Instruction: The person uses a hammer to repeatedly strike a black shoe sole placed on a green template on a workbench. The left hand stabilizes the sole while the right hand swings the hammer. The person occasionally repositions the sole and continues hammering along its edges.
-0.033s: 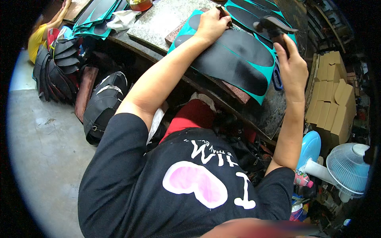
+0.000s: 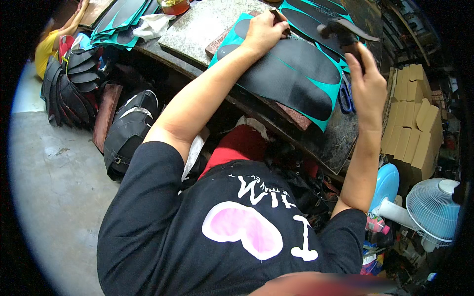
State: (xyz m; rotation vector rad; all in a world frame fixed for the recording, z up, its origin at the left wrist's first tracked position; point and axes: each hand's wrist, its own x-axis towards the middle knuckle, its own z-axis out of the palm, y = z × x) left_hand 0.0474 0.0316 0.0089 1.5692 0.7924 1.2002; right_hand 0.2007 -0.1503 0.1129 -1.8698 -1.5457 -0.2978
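Note:
My left hand [image 2: 264,34] is closed round a short dark punch-like tool [image 2: 279,16], whose lower end my fingers mostly hide. It stands over a teal sheet with black sole-shaped patches [image 2: 296,64], on the far part of that sheet. To the right, my right hand [image 2: 369,86] grips a hammer [image 2: 340,33] by its dark handle, raised above the work and slightly blurred. The hammer's head is to the right of the punch, apart from it. Beneath the sheet a reddish-brown slab [image 2: 294,114] shows at the near edge. More teal and black sheets [image 2: 313,15] lie beyond.
A blue-handled pair of scissors [image 2: 346,98] lies right of the sheet. At the far left are stacked teal sheets [image 2: 116,22], white cloth [image 2: 152,25] and an amber jar [image 2: 175,6]. Cardboard boxes [image 2: 410,126] and a fan [image 2: 432,209] stand right; another person's arm [image 2: 74,22] shows.
My right hand and the hammer have shifted slightly right and toward me, away from the punch. My left hand with the punch has barely moved.

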